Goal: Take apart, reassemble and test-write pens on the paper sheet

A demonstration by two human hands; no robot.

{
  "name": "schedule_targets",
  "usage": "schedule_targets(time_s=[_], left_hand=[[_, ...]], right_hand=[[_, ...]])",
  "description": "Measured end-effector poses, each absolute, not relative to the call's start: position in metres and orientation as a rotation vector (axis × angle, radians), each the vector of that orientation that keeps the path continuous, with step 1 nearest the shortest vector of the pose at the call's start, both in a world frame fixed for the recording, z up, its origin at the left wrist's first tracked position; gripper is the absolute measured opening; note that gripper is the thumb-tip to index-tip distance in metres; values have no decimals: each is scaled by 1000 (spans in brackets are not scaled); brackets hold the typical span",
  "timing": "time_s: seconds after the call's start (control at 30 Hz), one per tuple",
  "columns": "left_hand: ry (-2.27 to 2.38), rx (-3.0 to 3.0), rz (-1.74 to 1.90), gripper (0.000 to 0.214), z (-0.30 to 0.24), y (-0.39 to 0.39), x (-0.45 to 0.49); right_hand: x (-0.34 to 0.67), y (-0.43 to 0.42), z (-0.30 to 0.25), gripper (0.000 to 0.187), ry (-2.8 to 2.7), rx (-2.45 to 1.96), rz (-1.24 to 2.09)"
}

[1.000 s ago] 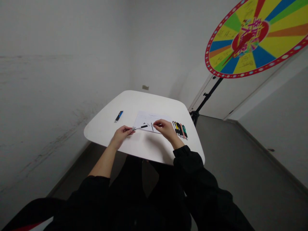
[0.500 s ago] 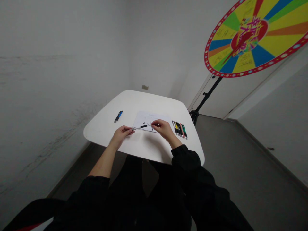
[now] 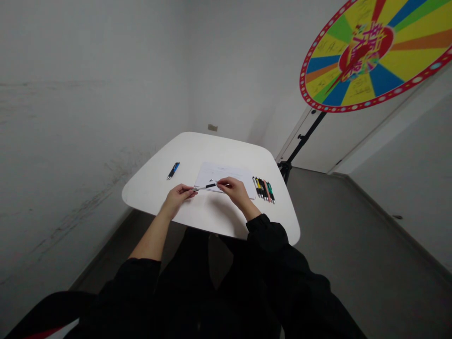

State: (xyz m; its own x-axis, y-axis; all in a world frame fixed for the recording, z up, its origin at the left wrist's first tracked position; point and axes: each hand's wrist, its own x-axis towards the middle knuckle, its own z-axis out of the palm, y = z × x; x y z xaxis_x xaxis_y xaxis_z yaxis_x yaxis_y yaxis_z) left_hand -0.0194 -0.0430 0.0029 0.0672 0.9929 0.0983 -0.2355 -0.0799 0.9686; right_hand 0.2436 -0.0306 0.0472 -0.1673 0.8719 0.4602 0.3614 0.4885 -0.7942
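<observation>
My left hand [image 3: 175, 199] is closed round the rear of a white pen barrel [image 3: 202, 188] with a black grip [image 3: 211, 185], held level above the front of the paper. At the grip's right end, my right hand [image 3: 235, 190] pinches a thin pen refill, mostly hidden by the fingers, in line with the barrel. Just beyond the grip, a small silver pen tip [image 3: 211, 180] lies on the printed paper sheets [image 3: 226, 170].
The white table [image 3: 155, 183] bears a blue and black pen [image 3: 173, 171] at left and a row of several coloured pens [image 3: 263, 189] at right. A colourful prize wheel [image 3: 374, 56] on a black stand [image 3: 303, 139] rises behind the table's right side. Walls stand left and behind.
My right hand has moved left, closer to the pen's grip end, and the gap with the thin refill has narrowed. My left hand and the pen barrel stay in place.
</observation>
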Motion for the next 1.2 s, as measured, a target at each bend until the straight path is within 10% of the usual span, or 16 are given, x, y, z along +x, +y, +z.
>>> schedule_targets(time_s=[0.57,1.2], left_hand=[[916,1073,1361,48,-1,-39,-21],[919,1066,1366,49,-2,-39,-21]], right_hand=[[228,-53,34,55,-1711,-977,719],[267,-18,39,31,-2004,-1402,162]])
